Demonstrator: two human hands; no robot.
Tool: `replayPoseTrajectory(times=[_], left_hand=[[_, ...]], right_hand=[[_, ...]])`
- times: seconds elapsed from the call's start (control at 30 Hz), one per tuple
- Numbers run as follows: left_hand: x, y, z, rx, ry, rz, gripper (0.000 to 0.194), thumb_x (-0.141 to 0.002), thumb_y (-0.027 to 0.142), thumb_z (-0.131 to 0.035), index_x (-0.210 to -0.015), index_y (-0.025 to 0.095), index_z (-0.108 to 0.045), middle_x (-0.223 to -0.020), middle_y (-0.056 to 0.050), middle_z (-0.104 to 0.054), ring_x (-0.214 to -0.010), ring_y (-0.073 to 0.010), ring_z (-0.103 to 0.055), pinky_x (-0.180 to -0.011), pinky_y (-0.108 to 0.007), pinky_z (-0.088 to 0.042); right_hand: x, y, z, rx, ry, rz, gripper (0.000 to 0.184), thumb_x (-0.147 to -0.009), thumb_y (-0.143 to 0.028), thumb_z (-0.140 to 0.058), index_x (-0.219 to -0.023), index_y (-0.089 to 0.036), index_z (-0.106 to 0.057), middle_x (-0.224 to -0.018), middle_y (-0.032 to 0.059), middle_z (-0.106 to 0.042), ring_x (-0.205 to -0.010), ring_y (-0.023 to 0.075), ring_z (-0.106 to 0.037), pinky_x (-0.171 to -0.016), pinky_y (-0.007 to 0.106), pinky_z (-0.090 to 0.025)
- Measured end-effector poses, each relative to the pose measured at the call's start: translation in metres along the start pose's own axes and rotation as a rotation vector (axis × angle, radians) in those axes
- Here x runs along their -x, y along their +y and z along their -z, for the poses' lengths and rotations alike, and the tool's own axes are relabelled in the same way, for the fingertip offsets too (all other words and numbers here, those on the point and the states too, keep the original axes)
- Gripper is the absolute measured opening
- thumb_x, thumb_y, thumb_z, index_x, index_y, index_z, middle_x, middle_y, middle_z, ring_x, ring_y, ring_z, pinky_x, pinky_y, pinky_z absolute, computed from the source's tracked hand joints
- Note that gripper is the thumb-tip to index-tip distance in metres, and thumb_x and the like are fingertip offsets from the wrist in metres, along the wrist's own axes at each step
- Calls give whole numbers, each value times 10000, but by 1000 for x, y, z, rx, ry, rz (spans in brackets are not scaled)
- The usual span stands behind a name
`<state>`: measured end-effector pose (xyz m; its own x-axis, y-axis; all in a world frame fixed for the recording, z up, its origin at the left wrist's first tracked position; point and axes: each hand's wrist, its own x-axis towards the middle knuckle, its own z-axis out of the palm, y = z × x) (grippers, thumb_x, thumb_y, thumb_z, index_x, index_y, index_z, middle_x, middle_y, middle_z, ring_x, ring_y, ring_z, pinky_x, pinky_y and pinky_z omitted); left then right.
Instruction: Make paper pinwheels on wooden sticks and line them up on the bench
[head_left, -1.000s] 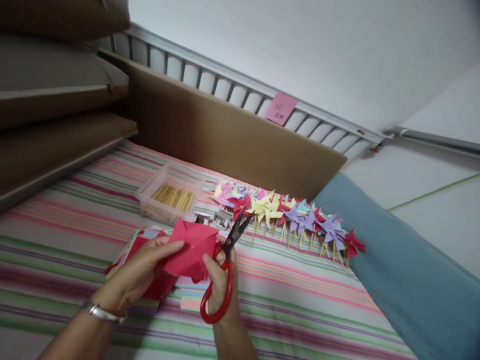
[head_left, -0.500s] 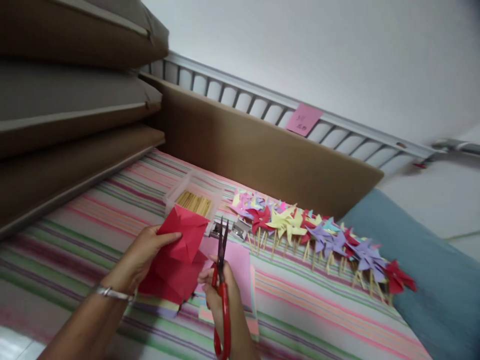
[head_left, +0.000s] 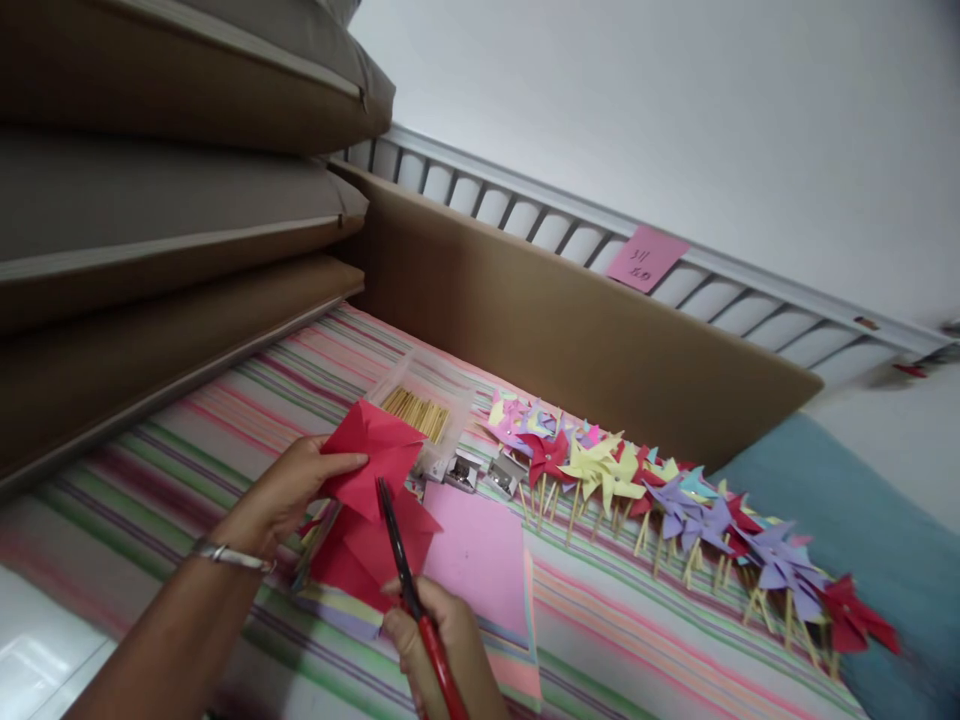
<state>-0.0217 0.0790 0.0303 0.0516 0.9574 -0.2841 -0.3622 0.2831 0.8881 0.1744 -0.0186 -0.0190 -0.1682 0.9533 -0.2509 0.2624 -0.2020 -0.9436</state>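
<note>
Here's the left hand (head_left: 289, 485), thumb pressed flat on top, pinching a red sheet (head_left: 375, 430) by its left side. The sheet is held up over the left part of the striped cloth (head_left: 247, 420), in front of the clear box (head_left: 457, 400) that sits towards the far edge, by the brown board (head_left: 562, 300).

And the right hand (head_left: 442, 640), wrapped around the handles of the scissors (head_left: 402, 560), coming in from the near edge! The blades look nearly together, tips over the sheet's near part; whether they touch it, I can't tell.

What matters here, I'd say, is lining up: open the blades before meeting the paper, set its edge deep between them, and follow one of those faint lines that seem to run across it. Slow, steady squeeze, and turn the paper rather than the wrist.

Watch that thumb, keep it off the blade's path! Stop short of the middle too, since a cut too deep could split the sheet. And mind the red paper (head_left: 352, 555) just beneath; lifting the held one a little clear should spare it a stray nick.
</note>
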Motion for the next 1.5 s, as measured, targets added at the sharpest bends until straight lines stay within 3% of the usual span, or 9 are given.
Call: replayPoseTrajectory(times=[0.4, 0.8, 1.23, 1.5], left_hand=[[1, -1, -1, -4, -41, 17, 196, -579, 221, -804, -731, 109, -750, -681, -97, -749, -548, -187, -664, -530, -234, -491], [1, -1, 1, -72, -55, 55, 228, -583, 271, -797, -736, 116, -732, -674, -61, -745, -585, -166, -655, -587, -235, -481], [-2, -2, 4, -48, -85, 58, 224, -594, 257, -791, -767, 123, -745, -688, -51, -750, -598, -160, -661, -597, -232, -486], [-1, -2, 3, -44, -81, 54, 221, -587, 259, -796, -751, 121, -744, -682, -57, -753, -589, -162, -661, -583, -227, -483]], right_hand=[[3, -1, 1, 32, -5, -55, 356, -779, -438, -640, -985, -148, -660, -590, -43, -462, -435, 71, -339, -399, 193, -256], [-2, 4, 0, 6, -30, -47, 459, -753, -548, -651, -976, -146, -643, -636, -15, -500, -507, 97, -401, -445, 205, -296], [-2, 8, -2, -9, -17, -48, 480, -750, -576, -640, -967, -148, -636, -592, -37, -439, -468, 85, -356, -404, 195, -249], [-3, 5, -4, 22, 2, -32, 351, -769, -481, -641, -897, -155, -643, -581, -36, -460, -483, 92, -366, -430, 203, -266]])
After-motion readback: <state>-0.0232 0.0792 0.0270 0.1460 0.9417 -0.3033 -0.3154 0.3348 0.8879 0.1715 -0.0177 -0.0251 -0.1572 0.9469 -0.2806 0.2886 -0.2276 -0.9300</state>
